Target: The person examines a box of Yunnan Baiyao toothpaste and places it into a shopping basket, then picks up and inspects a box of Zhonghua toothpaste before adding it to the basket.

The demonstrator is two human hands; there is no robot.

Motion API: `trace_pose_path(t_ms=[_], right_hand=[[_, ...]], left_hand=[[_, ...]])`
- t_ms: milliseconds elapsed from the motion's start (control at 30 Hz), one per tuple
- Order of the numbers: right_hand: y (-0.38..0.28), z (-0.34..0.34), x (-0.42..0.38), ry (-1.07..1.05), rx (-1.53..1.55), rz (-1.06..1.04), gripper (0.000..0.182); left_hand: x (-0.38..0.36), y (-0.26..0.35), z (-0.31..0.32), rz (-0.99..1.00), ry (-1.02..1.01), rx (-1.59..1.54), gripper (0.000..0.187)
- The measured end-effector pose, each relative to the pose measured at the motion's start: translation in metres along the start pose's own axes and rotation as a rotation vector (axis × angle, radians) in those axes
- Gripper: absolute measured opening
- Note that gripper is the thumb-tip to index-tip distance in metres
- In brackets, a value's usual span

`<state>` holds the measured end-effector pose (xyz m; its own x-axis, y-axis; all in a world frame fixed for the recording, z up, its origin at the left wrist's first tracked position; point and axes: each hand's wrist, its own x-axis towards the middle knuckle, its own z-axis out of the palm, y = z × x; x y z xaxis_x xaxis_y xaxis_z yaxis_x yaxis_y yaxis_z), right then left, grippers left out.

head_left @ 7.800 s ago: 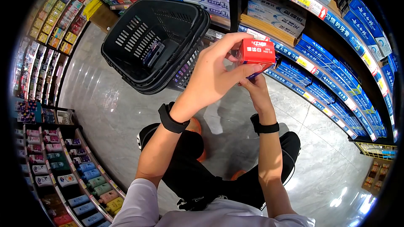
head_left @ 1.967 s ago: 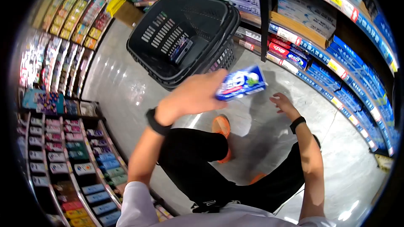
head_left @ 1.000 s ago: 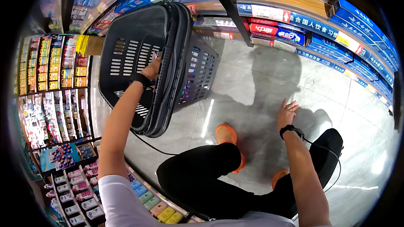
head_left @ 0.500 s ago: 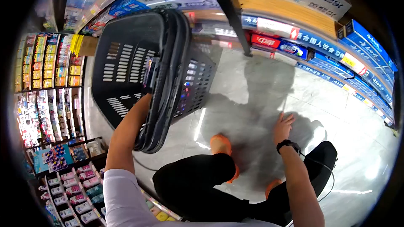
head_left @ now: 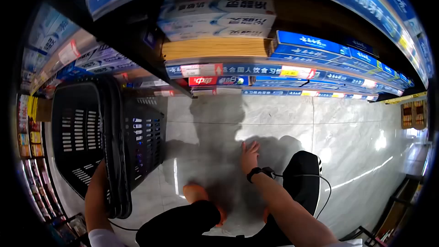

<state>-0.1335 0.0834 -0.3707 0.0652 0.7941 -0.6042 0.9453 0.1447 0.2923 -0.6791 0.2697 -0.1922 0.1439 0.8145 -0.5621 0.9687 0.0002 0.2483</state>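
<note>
A black plastic shopping basket (head_left: 142,133) stands on the floor at the left, its handles (head_left: 114,155) folded along the near rim. My left forearm (head_left: 96,192) reaches up behind those handles into the basket. The rim hides my left hand, so its grip is unclear. My right hand (head_left: 249,153) is spread open, fingers apart, low over the grey floor and holding nothing. A black wristband with a cable (head_left: 256,172) is on that wrist. I am crouched, with an orange shoe (head_left: 194,193) under my knee.
Store shelves run across the top with blue toothpaste boxes (head_left: 315,43), white boxes (head_left: 219,13) and a red box (head_left: 203,81) on the bottom shelf. Glossy grey floor tiles (head_left: 292,119) stretch right. Another product rack (head_left: 32,137) lines the far left.
The blue box held two seconds ago has gone into the basket with my left hand. The view has swung toward the shelves, shifting the basket left. My right hand stays spread near the floor.
</note>
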Motion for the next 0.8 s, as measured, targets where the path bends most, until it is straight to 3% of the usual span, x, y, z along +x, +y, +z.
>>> trace_pose_path(t_ms=[67,167,233,267,300,367,500,667,800], right_hand=[[-0.001,0.003,0.001,0.01,-0.013,0.011,0.065],[-0.003,0.004,0.0,0.023,0.061,0.045,0.065],[-0.006,-0.008,0.0,0.034,0.176,0.091,0.066],[0.0,-0.017,-0.005,0.002,0.12,0.064,0.065],[0.004,-0.021,-0.01,-0.038,0.065,0.035,0.064],[0.002,-0.008,-0.009,-0.039,0.068,0.014,0.063],[-0.004,-0.004,-0.001,0.009,0.127,0.063,0.063],[-0.01,0.009,0.006,-0.003,0.147,0.098,0.061],[-0.011,0.024,0.01,0.022,0.127,0.105,0.059]], left_hand=[[0.002,-0.007,-0.01,0.035,0.017,-0.013,0.047],[0.002,-0.02,-0.043,0.252,0.098,-0.161,0.047],[-0.03,0.085,-0.099,-0.233,0.181,-0.61,0.031],[-0.046,0.104,-0.113,-0.179,0.245,-0.674,0.024],[-0.062,0.124,-0.128,-0.291,0.348,-0.579,0.023],[-0.1,0.145,-0.156,-0.186,0.38,-0.585,0.015],[-0.171,0.195,-0.189,-0.111,0.597,-0.445,0.023],[-0.221,0.297,-0.175,0.025,0.682,-0.349,0.019],[-0.227,0.362,-0.169,0.19,0.736,-0.473,0.015]])
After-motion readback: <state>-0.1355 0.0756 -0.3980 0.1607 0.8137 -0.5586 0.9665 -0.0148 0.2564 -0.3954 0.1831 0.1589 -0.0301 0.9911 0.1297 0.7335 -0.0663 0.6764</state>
